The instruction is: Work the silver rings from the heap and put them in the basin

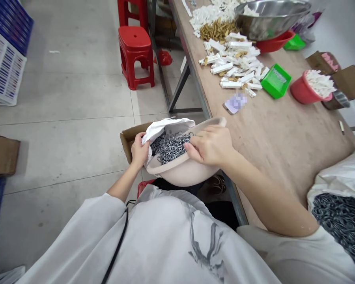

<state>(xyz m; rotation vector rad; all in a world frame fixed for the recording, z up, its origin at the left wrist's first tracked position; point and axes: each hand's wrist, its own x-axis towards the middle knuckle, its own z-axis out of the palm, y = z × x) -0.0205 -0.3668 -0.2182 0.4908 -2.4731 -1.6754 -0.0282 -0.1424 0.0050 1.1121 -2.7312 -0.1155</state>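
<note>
Shirt [159, 240] cut off — right hand [212, 145] hides some basin rim [165, 167]

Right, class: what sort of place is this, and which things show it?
Probably a small assembly workshop: the worktable bears heaped white bar-shaped parts, and the pale basin holds many ring-shaped metal parts.
</note>
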